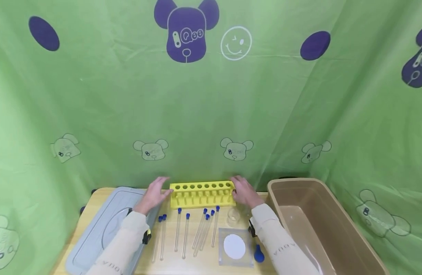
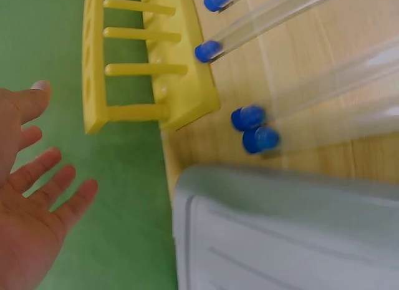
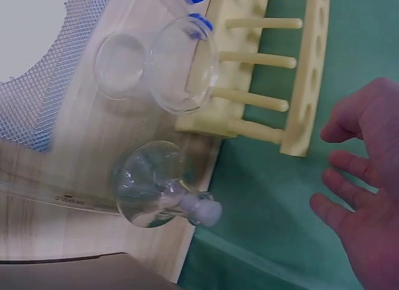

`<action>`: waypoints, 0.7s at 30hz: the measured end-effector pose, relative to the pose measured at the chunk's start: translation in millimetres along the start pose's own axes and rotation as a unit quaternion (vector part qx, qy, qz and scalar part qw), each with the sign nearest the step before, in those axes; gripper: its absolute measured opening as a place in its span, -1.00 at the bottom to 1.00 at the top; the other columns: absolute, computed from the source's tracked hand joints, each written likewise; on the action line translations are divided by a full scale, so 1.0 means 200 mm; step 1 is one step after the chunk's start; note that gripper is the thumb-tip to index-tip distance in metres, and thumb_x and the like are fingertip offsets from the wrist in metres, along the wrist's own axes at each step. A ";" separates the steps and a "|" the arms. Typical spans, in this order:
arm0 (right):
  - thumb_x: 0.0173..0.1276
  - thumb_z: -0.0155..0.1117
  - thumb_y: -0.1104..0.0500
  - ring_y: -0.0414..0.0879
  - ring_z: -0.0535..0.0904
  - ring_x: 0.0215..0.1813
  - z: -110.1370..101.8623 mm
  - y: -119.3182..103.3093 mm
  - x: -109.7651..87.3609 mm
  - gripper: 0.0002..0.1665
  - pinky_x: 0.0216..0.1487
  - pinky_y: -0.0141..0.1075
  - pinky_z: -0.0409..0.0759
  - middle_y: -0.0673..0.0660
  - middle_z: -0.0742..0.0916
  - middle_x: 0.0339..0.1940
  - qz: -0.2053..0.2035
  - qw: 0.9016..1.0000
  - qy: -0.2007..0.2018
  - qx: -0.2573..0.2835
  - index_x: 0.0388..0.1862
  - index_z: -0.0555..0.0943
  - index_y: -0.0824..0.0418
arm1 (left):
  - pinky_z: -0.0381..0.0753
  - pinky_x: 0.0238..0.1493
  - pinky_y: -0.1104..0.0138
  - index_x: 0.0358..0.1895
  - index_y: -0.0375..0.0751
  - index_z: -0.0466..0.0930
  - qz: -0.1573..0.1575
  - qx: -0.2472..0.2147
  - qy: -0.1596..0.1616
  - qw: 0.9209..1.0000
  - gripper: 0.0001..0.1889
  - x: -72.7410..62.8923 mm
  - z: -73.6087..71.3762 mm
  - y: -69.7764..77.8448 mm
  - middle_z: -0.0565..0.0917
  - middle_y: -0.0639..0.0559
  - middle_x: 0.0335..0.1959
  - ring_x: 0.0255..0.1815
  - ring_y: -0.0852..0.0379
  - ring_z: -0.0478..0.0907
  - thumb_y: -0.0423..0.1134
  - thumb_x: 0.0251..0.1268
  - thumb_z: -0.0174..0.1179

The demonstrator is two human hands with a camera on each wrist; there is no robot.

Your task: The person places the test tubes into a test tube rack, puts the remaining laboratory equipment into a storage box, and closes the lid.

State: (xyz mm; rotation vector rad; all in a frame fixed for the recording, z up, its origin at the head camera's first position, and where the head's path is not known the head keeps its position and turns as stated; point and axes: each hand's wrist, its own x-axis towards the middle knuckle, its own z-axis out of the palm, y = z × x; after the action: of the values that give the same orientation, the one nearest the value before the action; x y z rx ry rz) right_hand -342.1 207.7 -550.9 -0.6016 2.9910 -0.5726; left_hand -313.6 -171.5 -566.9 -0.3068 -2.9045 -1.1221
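Note:
A yellow test tube rack (image 1: 202, 190) stands at the back of the table, a row of holes along its top and pegs below. At its left end is my left hand (image 1: 154, 195); in the left wrist view the fingers (image 2: 76, 203) are spread, with a gap to the rack. My right hand (image 1: 244, 191) is by the other end, thumb and fingers parted. A gap between it and the rack shows in the right wrist view. Several glass test tubes (image 1: 186, 236) with blue caps lie in front of the rack.
Near my right arm are a glass beaker (image 3: 184, 65), a stoppered round flask (image 3: 149, 184), a wire gauze (image 1: 234, 246) with a white centre and a blue rubber bulb (image 1: 259, 255). A grey lid (image 1: 91, 236) lies left; a brown tub (image 1: 334, 229) stands right. Behind hangs a green curtain (image 1: 211, 110).

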 end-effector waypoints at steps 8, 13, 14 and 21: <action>0.10 0.21 0.57 0.36 0.34 0.46 0.08 0.03 0.06 -0.20 0.46 0.21 0.44 0.39 0.44 0.46 0.006 1.000 -0.008 0.004 0.41 0.46 0.35 | 0.26 0.55 -0.14 0.44 -0.36 0.36 -0.008 -0.028 -0.007 1.000 -0.33 0.04 0.09 -0.02 0.35 -0.30 0.49 0.50 -0.32 0.28 -0.39 0.28 0.39; 0.08 0.23 0.59 0.34 0.34 0.46 0.12 0.04 0.09 -0.20 0.47 0.18 0.44 0.38 0.46 0.45 0.001 1.000 -0.012 0.001 0.39 0.47 0.34 | 0.31 0.53 -0.12 0.43 -0.38 0.37 -0.014 -0.044 -0.006 0.999 -0.34 0.06 0.13 -0.04 0.33 -0.32 0.50 0.49 -0.33 0.28 -0.50 0.25 0.35; 0.08 0.24 0.59 0.34 0.34 0.46 0.13 0.04 0.10 -0.20 0.47 0.18 0.45 0.38 0.46 0.45 0.002 1.000 -0.013 0.001 0.39 0.48 0.34 | 0.31 0.53 -0.11 0.42 -0.40 0.37 -0.015 -0.050 -0.004 0.999 -0.35 0.06 0.13 -0.04 0.33 -0.33 0.50 0.49 -0.34 0.28 -0.53 0.24 0.34; 0.05 0.30 0.63 0.32 0.43 0.38 0.15 0.06 0.12 -0.22 0.41 0.13 0.53 0.38 0.52 0.37 -0.008 1.000 -0.003 -0.006 0.34 0.51 0.36 | 0.38 0.51 -0.07 0.33 -0.48 0.45 -0.025 -0.061 0.016 0.998 -0.40 0.10 0.19 -0.04 0.44 -0.37 0.40 0.44 -0.34 0.35 -0.63 0.17 0.31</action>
State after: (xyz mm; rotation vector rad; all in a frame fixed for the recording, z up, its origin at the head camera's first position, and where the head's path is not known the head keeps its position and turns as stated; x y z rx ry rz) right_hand -366.0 198.8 -582.4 -0.6287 2.9881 -0.5519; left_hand -332.1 -148.4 -597.8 -0.2170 -2.8384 -1.3013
